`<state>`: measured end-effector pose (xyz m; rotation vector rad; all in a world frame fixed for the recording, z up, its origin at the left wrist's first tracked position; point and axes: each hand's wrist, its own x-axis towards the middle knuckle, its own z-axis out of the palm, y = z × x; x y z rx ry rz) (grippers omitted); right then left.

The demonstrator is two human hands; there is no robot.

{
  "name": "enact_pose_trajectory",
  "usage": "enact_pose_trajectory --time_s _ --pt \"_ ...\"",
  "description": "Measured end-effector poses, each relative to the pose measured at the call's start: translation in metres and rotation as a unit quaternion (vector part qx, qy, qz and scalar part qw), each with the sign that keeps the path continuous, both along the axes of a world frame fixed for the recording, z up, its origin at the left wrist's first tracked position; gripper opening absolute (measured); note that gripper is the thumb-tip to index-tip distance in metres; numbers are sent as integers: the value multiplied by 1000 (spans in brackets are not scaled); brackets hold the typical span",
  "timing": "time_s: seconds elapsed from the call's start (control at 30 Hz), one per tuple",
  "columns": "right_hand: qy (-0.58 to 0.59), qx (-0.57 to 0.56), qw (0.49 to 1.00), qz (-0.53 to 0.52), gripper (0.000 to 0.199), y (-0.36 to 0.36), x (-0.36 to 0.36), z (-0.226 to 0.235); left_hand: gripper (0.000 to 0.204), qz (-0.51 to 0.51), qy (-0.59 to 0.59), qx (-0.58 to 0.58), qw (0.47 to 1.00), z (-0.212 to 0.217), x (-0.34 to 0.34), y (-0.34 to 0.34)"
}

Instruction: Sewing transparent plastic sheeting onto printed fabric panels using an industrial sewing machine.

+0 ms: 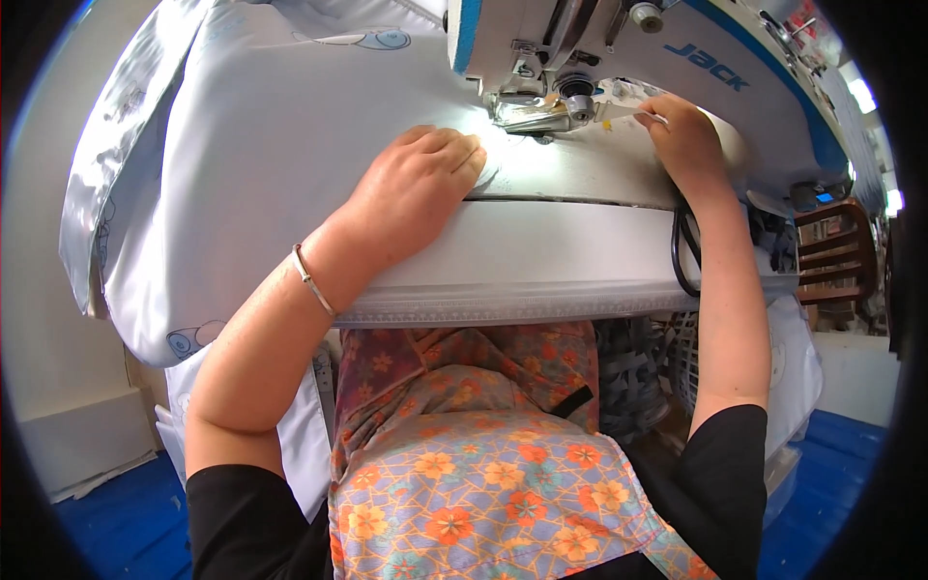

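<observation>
Head view shows the pale grey satin fabric sheet [261, 145] spread over the table [580, 184] from upper left toward the white sewing machine [599, 39] at top centre. It looks light, limp and slippery, best held by flat pressure near the needle. Left hand [416, 184] lies spread, palm down on it; right hand [681, 130] pinches its small edge beside the presser foot. Its long axis runs left to right.

Sewing workshop, industrial sewing machine [619, 48], fabric [290, 145]
</observation>
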<state>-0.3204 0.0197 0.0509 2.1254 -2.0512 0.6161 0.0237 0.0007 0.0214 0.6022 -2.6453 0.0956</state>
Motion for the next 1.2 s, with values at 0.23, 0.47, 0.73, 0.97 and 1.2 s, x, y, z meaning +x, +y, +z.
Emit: enact_pose_trajectory --time_s 0.23,0.47,0.73,0.97,1.2 --pt "-4 -12 1000 -7 18 -3 -8 -7 37 28 -1 15 999 -5 9 3" --pt "-2 -19 1000 6 19 -4 -8 -7 38 53 -19 19 998 -4 11 3" --pt "-2 4 1000 -14 19 -2 0 0 41 71 -32 17 997 0 25 13" --pt "-5 -12 1000 6 19 -2 -3 1 41 103 -133 -4 986 19 58 32" --pt "-15 12 1000 -1 19 -4 -6 0 43 120 -188 -84 971 17 41 44"
